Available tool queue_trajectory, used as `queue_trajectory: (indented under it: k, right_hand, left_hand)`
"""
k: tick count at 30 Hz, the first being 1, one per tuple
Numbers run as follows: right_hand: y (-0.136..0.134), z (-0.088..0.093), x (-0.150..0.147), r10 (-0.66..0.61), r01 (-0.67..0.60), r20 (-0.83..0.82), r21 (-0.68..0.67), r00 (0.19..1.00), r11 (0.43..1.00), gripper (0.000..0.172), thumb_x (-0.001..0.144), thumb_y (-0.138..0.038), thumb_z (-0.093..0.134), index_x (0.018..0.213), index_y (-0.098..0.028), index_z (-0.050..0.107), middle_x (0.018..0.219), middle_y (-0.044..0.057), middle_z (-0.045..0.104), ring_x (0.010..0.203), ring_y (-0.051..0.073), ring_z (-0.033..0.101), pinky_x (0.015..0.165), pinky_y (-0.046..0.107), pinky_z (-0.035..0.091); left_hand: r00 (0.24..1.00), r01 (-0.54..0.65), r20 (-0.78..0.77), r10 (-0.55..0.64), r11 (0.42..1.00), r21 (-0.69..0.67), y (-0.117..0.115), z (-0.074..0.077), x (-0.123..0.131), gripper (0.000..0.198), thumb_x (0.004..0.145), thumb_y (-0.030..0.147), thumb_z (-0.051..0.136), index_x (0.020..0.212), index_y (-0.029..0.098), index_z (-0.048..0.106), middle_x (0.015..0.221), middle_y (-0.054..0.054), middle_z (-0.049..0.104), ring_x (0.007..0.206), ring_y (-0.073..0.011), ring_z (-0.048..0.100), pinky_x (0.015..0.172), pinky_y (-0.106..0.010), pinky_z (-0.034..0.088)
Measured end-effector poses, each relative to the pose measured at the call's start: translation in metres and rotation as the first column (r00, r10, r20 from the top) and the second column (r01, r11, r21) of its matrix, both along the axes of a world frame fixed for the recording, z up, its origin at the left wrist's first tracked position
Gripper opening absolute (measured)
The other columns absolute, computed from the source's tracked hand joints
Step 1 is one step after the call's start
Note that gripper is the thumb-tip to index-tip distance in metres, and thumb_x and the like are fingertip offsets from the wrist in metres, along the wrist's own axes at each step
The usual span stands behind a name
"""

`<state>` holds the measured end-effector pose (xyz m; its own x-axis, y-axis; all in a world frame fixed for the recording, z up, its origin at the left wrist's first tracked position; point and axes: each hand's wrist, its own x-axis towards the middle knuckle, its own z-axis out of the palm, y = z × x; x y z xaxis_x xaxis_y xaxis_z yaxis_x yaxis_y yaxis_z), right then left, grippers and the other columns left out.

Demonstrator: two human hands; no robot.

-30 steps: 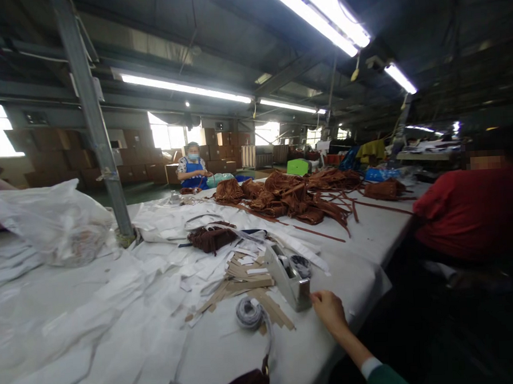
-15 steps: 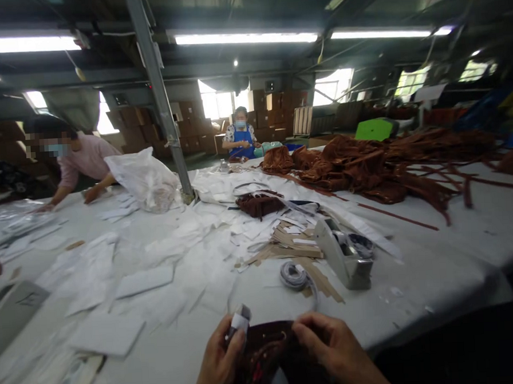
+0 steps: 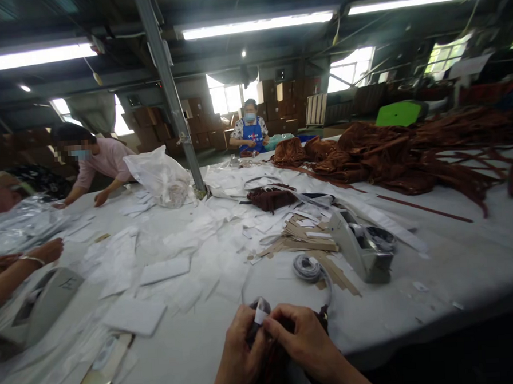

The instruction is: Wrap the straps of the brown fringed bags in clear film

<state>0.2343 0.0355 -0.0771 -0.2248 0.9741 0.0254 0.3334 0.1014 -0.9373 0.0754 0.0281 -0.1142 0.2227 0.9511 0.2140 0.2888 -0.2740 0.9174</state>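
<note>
Tape strip (image 3: 260, 315) (white, papery) between fingers (image 3: 285, 321)

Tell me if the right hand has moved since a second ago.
Yes. The right hand left the tape dispenser, coming nearer to join the left hand on the dark brown piece.

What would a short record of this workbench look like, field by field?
Left hand: grips dark brown piece, fingertips at white strip
Right hand: grips the same piece, touching the strip
Nearby: tape dispenser, tape roll, tan card strips
Surface: table under white cloth
Far side: heap of brown goods
Others: person in pink, person in blue apron
</note>
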Motion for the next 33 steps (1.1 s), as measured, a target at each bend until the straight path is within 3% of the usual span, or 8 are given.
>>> queue_trajectory:
  k: [8, 13, 17, 21, 27, 30, 33]
  right_hand:
    - [0.0, -0.007, -0.001, -0.036, 0.035, -0.008, -0.055, 0.999, 0.998, 0.039, 0.082, -0.05, 0.059, 0.065, -0.015, 0.063, 0.062, 0.001, 0.063, 0.061, 0.014, 0.055, 0.056, 0.022, 0.04]
    - [0.002, -0.015, -0.002, -0.13, 0.135, 0.051, -0.133, 0.99, 0.982, 0.048, 0.077, -0.06, 0.06, 0.059, -0.015, 0.062, 0.058, 0.003, 0.063, 0.057, 0.015, 0.057, 0.052, 0.023, 0.038]
    - [0.0, -0.013, -0.004, -0.141, 0.147, 0.047, -0.197, 0.989, 0.969, 0.052, 0.073, -0.064, 0.061, 0.056, -0.015, 0.061, 0.055, 0.003, 0.062, 0.054, 0.015, 0.056, 0.048, 0.022, 0.035]
    - [-0.003, -0.011, -0.006, -0.145, 0.154, 0.081, -0.125, 0.986, 0.98, 0.054, 0.074, -0.064, 0.061, 0.051, -0.016, 0.056, 0.051, 0.001, 0.057, 0.051, 0.013, 0.052, 0.047, 0.022, 0.032]
    - [-0.003, -0.018, -0.009, -0.171, 0.165, 0.169, 0.049, 0.971, 0.985, 0.063, 0.077, -0.069, 0.055, 0.045, -0.016, 0.04, 0.044, -0.003, 0.037, 0.047, 0.009, 0.037, 0.046, 0.024, 0.021]
    - [-0.002, -0.027, -0.009, -0.109, 0.105, 0.066, 0.064, 0.992, 0.992, 0.066, 0.078, -0.073, 0.051, 0.046, -0.017, 0.037, 0.046, -0.004, 0.032, 0.048, 0.009, 0.033, 0.046, 0.024, 0.019]
    - [0.001, -0.038, -0.01, 0.015, -0.015, -0.143, 0.006, 0.99, 1.0, 0.064, 0.078, -0.074, 0.05, 0.054, -0.015, 0.048, 0.051, -0.002, 0.043, 0.05, 0.01, 0.039, 0.046, 0.022, 0.026]
  left_hand:
    - [0.99, 0.004, -0.14, 0.0, 1.0, 0.028, -0.004, 0.004, 0.001, 0.014, 0.091, 0.023, 0.044, 0.095, 0.019, 0.057, 0.094, -0.006, 0.052, 0.087, -0.0195, 0.054, 0.078, -0.032, 0.044]
    - [0.994, 0.019, -0.105, -0.017, 1.0, 0.02, -0.006, 0.005, 0.005, 0.016, 0.092, 0.026, 0.043, 0.094, 0.019, 0.057, 0.092, -0.006, 0.054, 0.084, -0.0187, 0.055, 0.076, -0.03, 0.044]
    - [1.0, 0.006, -0.01, -0.006, 0.998, -0.063, -0.01, 0.007, 0.005, 0.021, 0.094, 0.035, 0.043, 0.091, 0.018, 0.056, 0.082, -0.003, 0.055, 0.075, -0.0169, 0.053, 0.068, -0.028, 0.042]
    - [0.996, -0.012, 0.082, 0.019, 0.996, -0.088, -0.014, 0.006, 0.007, 0.027, 0.093, 0.041, 0.044, 0.087, 0.018, 0.055, 0.076, -0.001, 0.055, 0.068, -0.0148, 0.05, 0.062, -0.025, 0.04]
    - [0.99, -0.063, 0.118, 0.072, 0.995, -0.077, -0.015, 0.008, 0.01, 0.03, 0.091, 0.045, 0.046, 0.083, 0.017, 0.056, 0.07, 0.001, 0.051, 0.065, -0.0139, 0.047, 0.06, -0.024, 0.039]
    - [0.983, -0.063, 0.164, 0.08, 0.993, -0.105, -0.016, 0.014, 0.01, 0.033, 0.088, 0.048, 0.05, 0.085, 0.017, 0.059, 0.07, 0.0, 0.053, 0.065, -0.0144, 0.048, 0.061, -0.025, 0.04]
    - [0.953, -0.035, 0.283, 0.105, 0.97, -0.24, -0.017, 0.02, 0.009, 0.04, 0.085, 0.054, 0.052, 0.088, 0.016, 0.063, 0.073, -0.002, 0.06, 0.071, -0.0173, 0.054, 0.067, -0.027, 0.045]
